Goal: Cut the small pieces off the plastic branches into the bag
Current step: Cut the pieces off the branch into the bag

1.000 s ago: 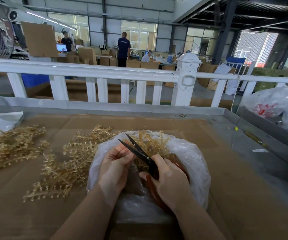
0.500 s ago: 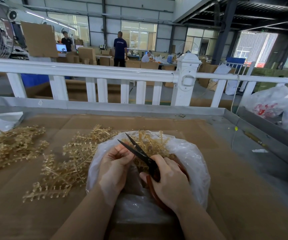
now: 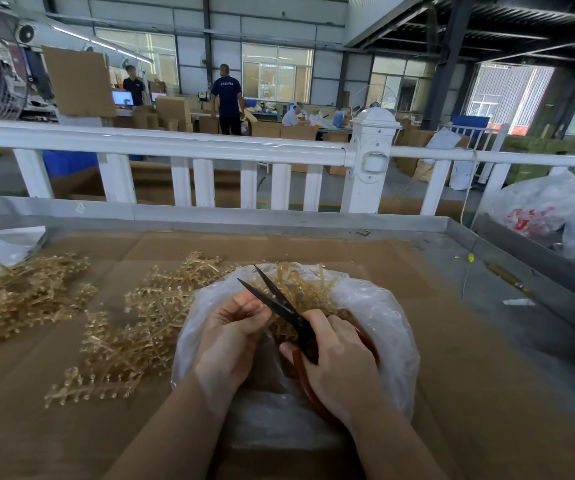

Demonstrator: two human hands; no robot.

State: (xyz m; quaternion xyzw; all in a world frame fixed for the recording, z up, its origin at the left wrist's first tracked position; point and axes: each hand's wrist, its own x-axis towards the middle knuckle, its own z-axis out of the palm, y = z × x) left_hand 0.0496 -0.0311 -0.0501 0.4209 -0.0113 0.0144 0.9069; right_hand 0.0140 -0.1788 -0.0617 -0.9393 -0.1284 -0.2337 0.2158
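Cardboard-lined table w/ a metal rim, white railing behind it, warehouse w/ boxes and people far back. Only one view, head cam, so all from there.

Near centre: clear plastic bag, mouth open upward, gold plastic bits piled inside at its far side. Both hands over the bag. Left hand has fingers curled, pinching what looks like a thin gold branch piece near the fingertips; piece itself is tiny, can't say more. Right hand is wrapped round the red handles of the scissors, blades parted a little, tips pointing far-left, up and away from the person.

Key relation: the pinched piece sits just left of the blades, near their base, so the cut likely closes right beside the left fingertips, w/ offcuts dropping straight down into the bag.

Uncut branches lie on the table left of the bag, another heap further left. Left hand's nearer for the next grab.
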